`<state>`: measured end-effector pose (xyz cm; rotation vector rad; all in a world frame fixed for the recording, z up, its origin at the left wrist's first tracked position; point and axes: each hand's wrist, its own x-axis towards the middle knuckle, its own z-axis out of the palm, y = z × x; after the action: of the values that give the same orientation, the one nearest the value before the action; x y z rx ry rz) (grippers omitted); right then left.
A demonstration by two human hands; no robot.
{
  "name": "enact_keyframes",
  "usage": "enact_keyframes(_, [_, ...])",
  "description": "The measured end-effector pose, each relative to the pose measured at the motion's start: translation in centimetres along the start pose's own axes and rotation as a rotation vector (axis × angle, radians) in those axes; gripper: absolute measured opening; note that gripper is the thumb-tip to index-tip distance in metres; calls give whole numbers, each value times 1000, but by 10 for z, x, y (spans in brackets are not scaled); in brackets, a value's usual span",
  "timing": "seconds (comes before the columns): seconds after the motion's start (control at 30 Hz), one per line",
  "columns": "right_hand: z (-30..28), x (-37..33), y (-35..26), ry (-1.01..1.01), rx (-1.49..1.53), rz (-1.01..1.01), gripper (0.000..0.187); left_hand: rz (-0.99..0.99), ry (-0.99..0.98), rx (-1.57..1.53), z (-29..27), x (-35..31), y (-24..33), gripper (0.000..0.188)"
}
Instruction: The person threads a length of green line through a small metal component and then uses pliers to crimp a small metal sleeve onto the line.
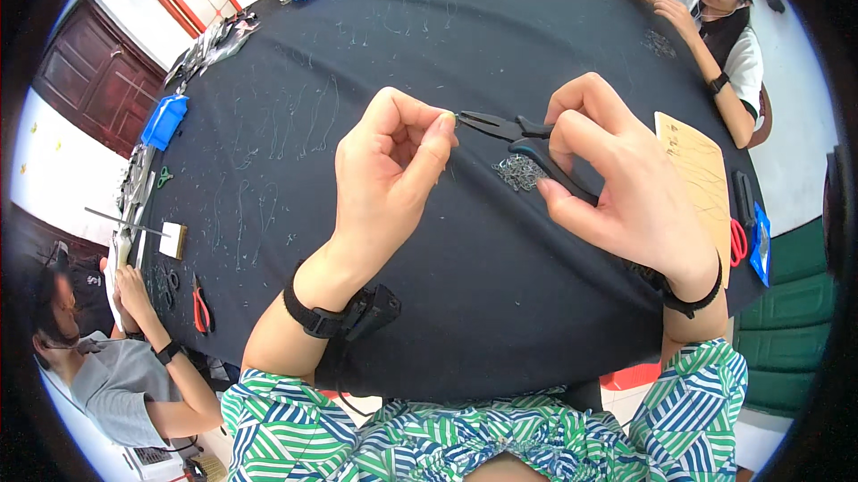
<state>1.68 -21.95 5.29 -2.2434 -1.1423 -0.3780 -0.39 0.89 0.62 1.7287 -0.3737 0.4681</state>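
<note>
In the middle of the view, my left hand [393,156] is raised over the black cloth, thumb and forefinger pinched together on something too small to make out. My right hand [612,173] grips a pair of black needle-nose pliers [496,126] by its handles. The pliers' tips point left and come close to the left fingertips; whether they touch the pinched thing I cannot tell. Below the pliers, a small heap of silvery metal bits [518,172] lies on the cloth, partly hidden by a handle.
Thin cords [308,120] lie across the black tablecloth [429,294]. A brown card [693,169], red-handled scissors [738,242] and a blue packet [760,245] lie on the right. Red pliers [202,308] and a blue bin [165,122] are on the left. People sit left, right and far.
</note>
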Motion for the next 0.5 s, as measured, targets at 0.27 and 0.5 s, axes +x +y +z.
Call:
enact_keyframes(0.27, [4, -1, -3, 22, 13, 6, 26, 11, -3, -2, 1, 1, -2, 7])
enact_keyframes(0.5, [6, -2, -5, 26, 21, 15, 25, 46, -7, 19, 0, 1, -2, 7])
